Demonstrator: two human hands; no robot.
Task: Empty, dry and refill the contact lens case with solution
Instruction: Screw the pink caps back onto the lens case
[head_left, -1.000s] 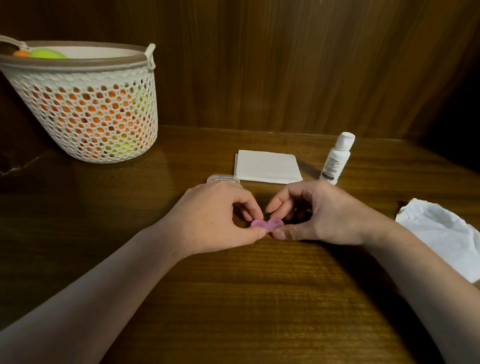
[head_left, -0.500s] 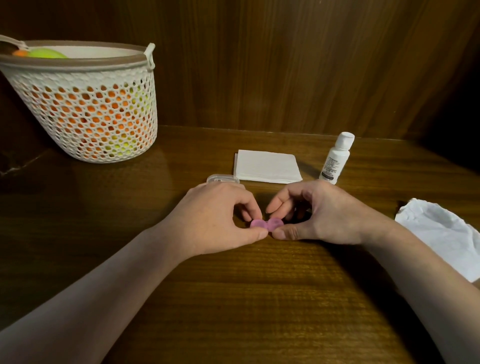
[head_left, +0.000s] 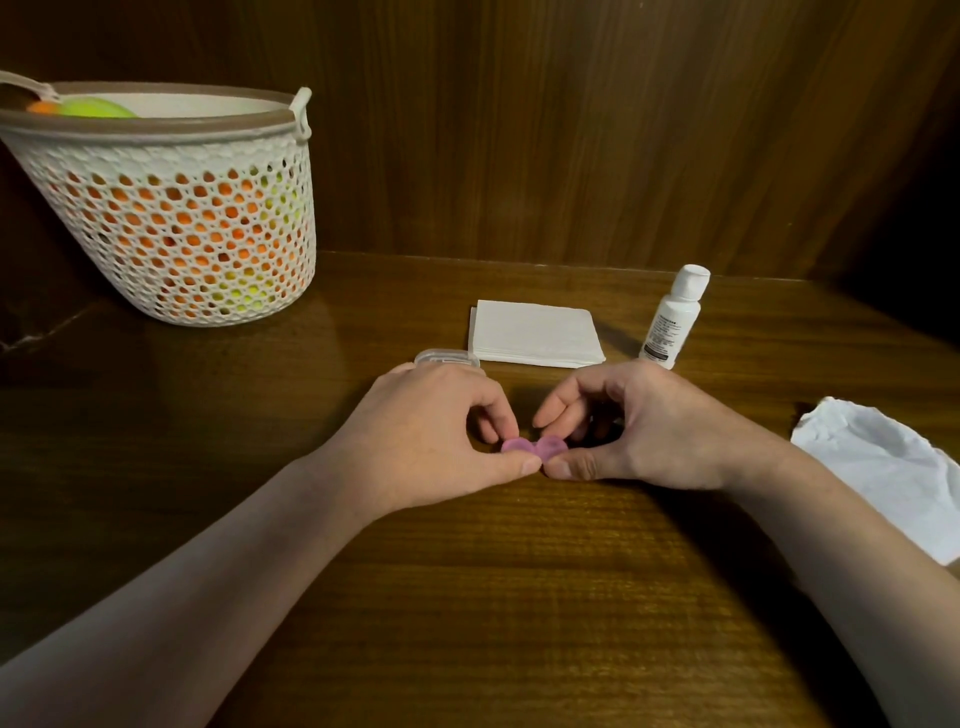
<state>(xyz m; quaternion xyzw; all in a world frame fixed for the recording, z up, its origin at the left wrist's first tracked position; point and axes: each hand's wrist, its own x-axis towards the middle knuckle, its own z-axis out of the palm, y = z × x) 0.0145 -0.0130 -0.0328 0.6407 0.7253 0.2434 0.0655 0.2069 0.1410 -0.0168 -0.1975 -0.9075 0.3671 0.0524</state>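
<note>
On the table (head_left: 519, 597), pink lens case (head_left: 532, 448) pinched between left hand (head_left: 431, 441), right hand (head_left: 639, 426)

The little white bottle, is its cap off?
No, the white bottle stands upright on the table with its cap on, untouched, while both hands pinch the pink lens case.

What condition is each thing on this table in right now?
Lens case: pink, on the table, pinched from both sides.
Left hand: pinching the case.
Right hand: pinching the case.
Bottle: upright, cap on.
Napkins: folded, flat.
Tissue: crumpled.
Basket: upright, holding balls.
</note>
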